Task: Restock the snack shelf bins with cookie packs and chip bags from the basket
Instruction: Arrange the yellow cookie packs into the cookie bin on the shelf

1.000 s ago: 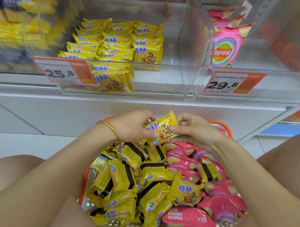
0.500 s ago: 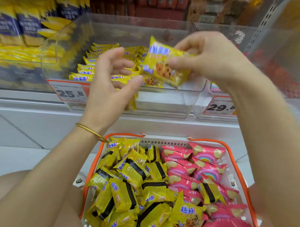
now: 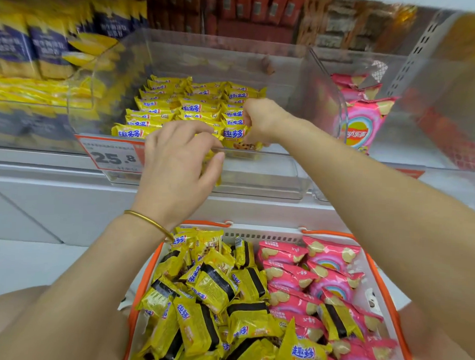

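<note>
Head view, far left: bags (image 3: 33,51) in yellow and dark blue are smeared by blur, their print unreadable to me. Next is a white and orange price tag (image 3: 112,156) reading 25.8; its small print is too fine to read, and my left hand (image 3: 177,161) covers its right edge. That hand hangs at the front wall of the clear plastic bin (image 3: 258,180), fingers loosely bent with nothing in them, a thin gold bangle (image 3: 148,222) on the wrist. Behind it, glossy yellow cookie packs (image 3: 179,107) lie in flat overlapping rows inside the bin, each with blue lettering. At the front of the right-hand row my right hand (image 3: 260,121) pinches one pack (image 3: 236,135) between thumb and curled fingers. Right of my forearm, pink Lay's chip bags (image 3: 365,125) stand in a second bin (image 3: 343,113), whose orange tag (image 3: 411,173) is mostly hidden by my arm. Below, the orange-rimmed basket (image 3: 269,237) is cut off at the bottom edge, with crinkly yellow packs (image 3: 213,286) on its left and pink bags (image 3: 322,269) on its right.
</note>
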The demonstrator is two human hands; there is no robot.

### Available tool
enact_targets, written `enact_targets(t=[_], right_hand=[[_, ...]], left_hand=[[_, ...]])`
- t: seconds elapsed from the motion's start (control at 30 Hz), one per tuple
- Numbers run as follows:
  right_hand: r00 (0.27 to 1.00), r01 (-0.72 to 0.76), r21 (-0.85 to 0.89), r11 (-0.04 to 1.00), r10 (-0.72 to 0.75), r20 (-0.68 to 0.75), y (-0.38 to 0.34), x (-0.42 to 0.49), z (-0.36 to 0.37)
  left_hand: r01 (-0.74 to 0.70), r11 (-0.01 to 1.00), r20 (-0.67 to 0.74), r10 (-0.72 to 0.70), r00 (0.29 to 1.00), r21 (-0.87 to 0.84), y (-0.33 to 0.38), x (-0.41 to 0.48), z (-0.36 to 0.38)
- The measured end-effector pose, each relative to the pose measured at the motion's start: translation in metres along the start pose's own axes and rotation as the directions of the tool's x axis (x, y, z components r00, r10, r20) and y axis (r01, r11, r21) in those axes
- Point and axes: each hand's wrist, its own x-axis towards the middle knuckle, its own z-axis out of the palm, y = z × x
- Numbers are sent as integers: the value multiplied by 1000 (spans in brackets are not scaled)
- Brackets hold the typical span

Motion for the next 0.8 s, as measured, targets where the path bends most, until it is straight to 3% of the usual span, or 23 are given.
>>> enact_targets(t=[0.27,0.37,0.43,0.47,0.53,0.63,0.7,0.8], right_hand=[[978,-125,-124,984,102,-182,-5,-17,-11],[932,-50,4,999,49,-359,-13,-57,-35],[922,69,138,988,-10,-387,-19,-97,-40],[939,120,179,976,-53,-339,-23,-116,-32],[992,121,227,966,-109,-64,-30,-136,9],[919,0,173,985,-68,388,-33,-135,92],[861,-54,179,982,-45,507,-33,-135,131],[836,-107,234,966,-40,547,-37,-145,165]], left_hand=[[-68,996,-68,65,996,-49,0,-2,-4],[-128,991,-163,123,979,-24,7,-5,-16],[-147,988,-132,138,982,-57,12,-10,-23],[-149,986,-86,142,986,-80,14,-15,-24],[-154,984,24,157,987,-93,14,-24,-20],[-151,985,201,164,966,-81,11,-34,-10],[-138,988,283,154,947,-76,10,-36,-5],[-121,992,403,127,906,-42,9,-37,2]])
